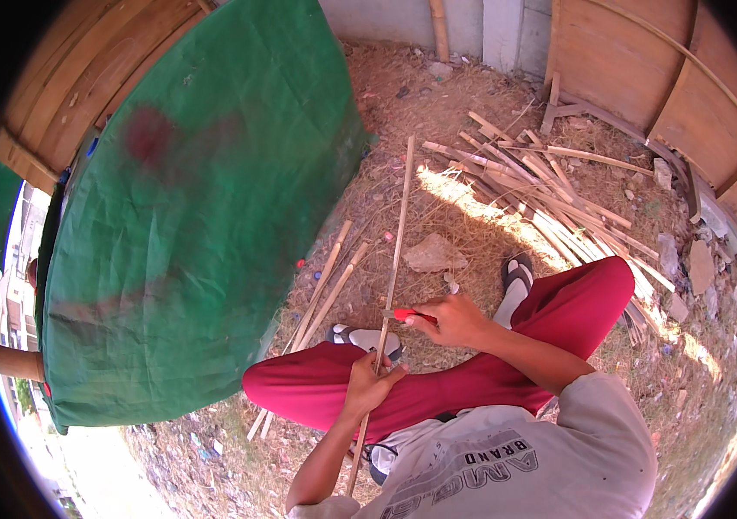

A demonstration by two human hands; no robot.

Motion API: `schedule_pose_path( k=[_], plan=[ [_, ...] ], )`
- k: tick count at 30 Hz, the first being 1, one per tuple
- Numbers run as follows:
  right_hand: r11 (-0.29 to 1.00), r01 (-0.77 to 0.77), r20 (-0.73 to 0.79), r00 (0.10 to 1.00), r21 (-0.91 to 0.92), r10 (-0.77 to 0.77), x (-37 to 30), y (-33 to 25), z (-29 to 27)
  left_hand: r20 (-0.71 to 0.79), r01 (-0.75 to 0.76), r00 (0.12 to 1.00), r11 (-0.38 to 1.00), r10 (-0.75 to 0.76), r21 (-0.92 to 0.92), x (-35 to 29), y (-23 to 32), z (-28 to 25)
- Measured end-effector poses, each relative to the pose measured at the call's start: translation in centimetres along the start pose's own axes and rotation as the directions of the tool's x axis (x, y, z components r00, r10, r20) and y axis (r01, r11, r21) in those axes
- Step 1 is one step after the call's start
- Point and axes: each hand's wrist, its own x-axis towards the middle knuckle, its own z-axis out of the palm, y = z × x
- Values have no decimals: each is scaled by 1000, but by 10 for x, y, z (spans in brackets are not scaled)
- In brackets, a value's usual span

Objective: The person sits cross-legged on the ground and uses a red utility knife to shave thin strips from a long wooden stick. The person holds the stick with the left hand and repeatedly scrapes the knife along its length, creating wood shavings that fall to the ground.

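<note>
A long, thin bamboo strip (402,216) runs from beside my body out over the ground, its far end pointing away. My left hand (366,385) is closed around its near part, above my lap. In my closed right hand (455,322) is a red-handled knife (405,315), with its short blade against the strip just beyond my left hand. The blade's exact edge is too small to make out.
Many split bamboo strips (559,208) lie heaped at the far right, and several more strips (327,290) lie left of my foot. A green tarp (204,216) covers something large on the left. A flat stone (435,253) sits ahead. Wooden panels (628,60) stand at the back right.
</note>
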Motion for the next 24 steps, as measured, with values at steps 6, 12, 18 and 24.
schedule_pose_path(
  k=[6, 12, 18, 24],
  plan=[
    [1000, 21, 4, 1000, -18, -21, 0, 6, 5, 10, -62, 998, 995, 62, 80, 6, -11, 6],
    [999, -42, -154, 987, -24, 38, 0, 3, 8, 15, -106, 994, 975, 105, 194, -2, -11, 6],
    [965, -217, -4, 976, -145, 219, 18, 31, -9, 64, -28, 998, 979, 16, 200, -35, -27, -1],
    [929, -340, -159, 935, -144, 318, 28, 48, -4, 110, 34, 992, 970, -62, 242, -63, -28, -21]
  ],
)
